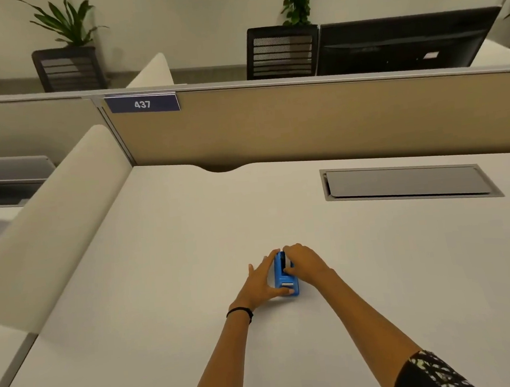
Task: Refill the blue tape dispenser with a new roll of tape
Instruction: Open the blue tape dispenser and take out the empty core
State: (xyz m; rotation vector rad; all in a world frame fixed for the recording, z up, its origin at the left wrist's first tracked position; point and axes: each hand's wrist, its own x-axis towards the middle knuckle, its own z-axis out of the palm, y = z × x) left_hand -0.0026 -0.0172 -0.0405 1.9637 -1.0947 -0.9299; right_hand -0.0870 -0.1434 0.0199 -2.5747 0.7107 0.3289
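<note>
a: blue tape dispenser (285,278), where is it?

b: it stands on the white desk (167,261), in the near middle part, lengthwise away from the person, with the metal cutter end toward them. both hands are on it.

a: how does the left hand (262,281) sit?

b: it lies against the dispenser's left side, fingers spread and stretched along the body, thumb hooked over the near end by the cutter. a loose steadying hold, not a fist. there is a black band (240,312) on that wrist.

a: and the right hand (305,264)?

b: it comes over the top from the right, fingers curled down onto the far upper part, thumb pressing at the middle. i cannot tell whether it has a roll of tape under the fingers; a pale bit shows beside the blue there, too small to name.

a: anything else near?

b: a grey hatch (405,183) is set in the desk, well apart at the far right. behind, a tan partition (303,122) carries a sign reading 437 (142,104).
</note>
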